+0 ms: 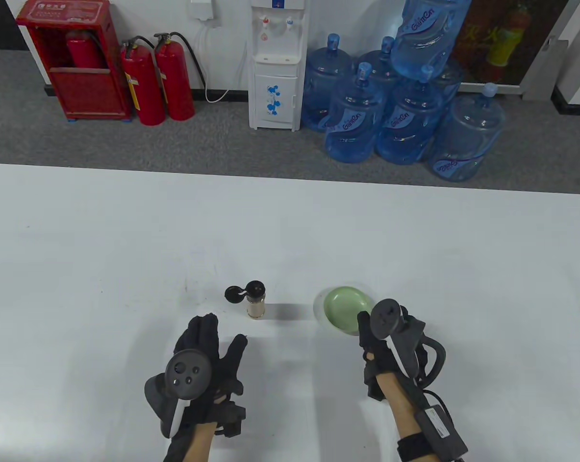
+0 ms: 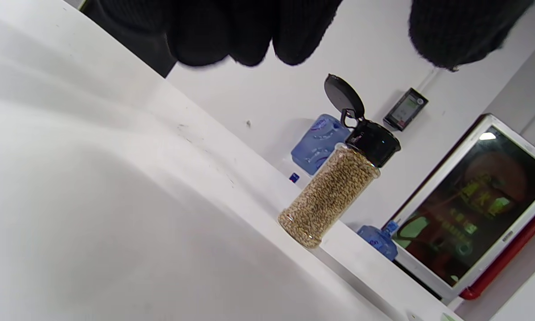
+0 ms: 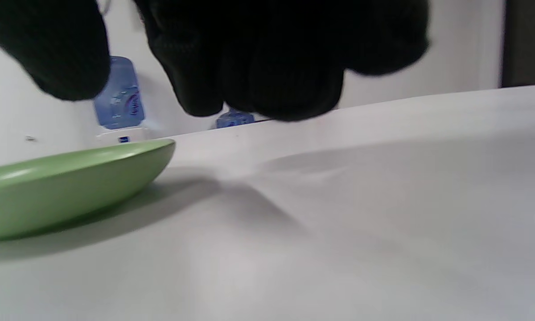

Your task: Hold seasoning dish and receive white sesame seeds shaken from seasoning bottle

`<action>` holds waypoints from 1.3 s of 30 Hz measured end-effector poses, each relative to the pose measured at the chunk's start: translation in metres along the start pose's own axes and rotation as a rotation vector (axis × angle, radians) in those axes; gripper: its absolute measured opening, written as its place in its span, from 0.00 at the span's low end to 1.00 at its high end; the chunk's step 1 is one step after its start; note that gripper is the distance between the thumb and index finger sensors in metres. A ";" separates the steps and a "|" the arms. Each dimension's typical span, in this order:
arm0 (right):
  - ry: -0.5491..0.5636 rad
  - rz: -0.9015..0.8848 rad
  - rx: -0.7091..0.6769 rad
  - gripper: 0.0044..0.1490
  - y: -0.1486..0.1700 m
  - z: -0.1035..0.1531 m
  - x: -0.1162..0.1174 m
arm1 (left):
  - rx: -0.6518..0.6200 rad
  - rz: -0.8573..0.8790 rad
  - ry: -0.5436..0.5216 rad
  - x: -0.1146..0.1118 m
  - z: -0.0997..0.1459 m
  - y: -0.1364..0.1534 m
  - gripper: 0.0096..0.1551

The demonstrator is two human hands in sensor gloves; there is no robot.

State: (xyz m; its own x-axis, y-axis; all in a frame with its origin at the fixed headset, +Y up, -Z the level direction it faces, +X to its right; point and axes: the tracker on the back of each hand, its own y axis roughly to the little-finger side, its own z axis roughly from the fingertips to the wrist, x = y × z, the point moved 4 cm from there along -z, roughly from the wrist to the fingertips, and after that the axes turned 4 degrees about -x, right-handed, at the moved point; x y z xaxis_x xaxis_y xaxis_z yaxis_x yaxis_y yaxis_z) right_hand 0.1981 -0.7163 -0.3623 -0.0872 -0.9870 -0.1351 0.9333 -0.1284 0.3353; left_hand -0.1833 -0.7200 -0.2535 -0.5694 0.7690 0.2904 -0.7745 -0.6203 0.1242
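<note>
A clear seasoning bottle of pale sesame seeds stands upright on the white table, its black flip cap hinged open to the left. It also shows in the left wrist view. A small green dish lies flat to its right, and its rim shows in the right wrist view. My left hand is open and empty, just short of the bottle and apart from it; its fingers hang above. My right hand hovers at the dish's near right edge, holding nothing; its fingers are above the table beside the dish.
The table's far edge runs across the view. Behind it on the floor stand blue water jugs, a white water dispenser and red fire extinguishers.
</note>
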 end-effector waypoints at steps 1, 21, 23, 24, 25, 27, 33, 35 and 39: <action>-0.010 0.014 0.013 0.41 -0.001 -0.003 0.001 | 0.006 0.008 -0.004 0.001 0.000 0.001 0.45; -0.167 -0.013 0.193 0.28 -0.004 -0.026 0.026 | 0.033 0.049 0.005 0.001 -0.003 0.007 0.44; -0.177 -0.062 0.208 0.27 0.001 -0.024 0.025 | 0.040 0.051 0.009 0.001 -0.004 0.010 0.44; -0.178 -0.095 0.213 0.26 0.003 -0.023 0.025 | 0.042 0.051 0.010 0.000 -0.004 0.010 0.44; -0.183 -0.161 0.221 0.26 0.007 -0.021 0.023 | 0.044 0.052 0.012 0.000 -0.004 0.011 0.44; -0.205 -0.275 0.225 0.26 0.013 -0.015 0.020 | 0.046 0.054 0.016 0.000 -0.004 0.012 0.44; -0.276 -0.477 0.149 0.24 0.032 0.013 0.008 | 0.026 0.030 0.027 -0.003 -0.004 0.008 0.43; -0.284 -0.514 0.117 0.23 0.042 0.024 0.005 | 0.015 0.012 0.039 -0.005 -0.003 0.006 0.43; -0.232 -0.599 0.129 0.23 0.062 0.035 0.000 | -0.012 -0.027 0.059 -0.010 -0.002 0.000 0.43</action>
State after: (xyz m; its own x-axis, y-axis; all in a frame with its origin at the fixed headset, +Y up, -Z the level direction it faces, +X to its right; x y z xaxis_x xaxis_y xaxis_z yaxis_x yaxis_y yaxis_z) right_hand 0.2441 -0.7281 -0.3090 -0.6656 -0.7344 -0.1331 0.6519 -0.6589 0.3754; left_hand -0.1780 -0.7274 -0.2583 -0.5635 0.7932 0.2309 -0.7927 -0.5978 0.1192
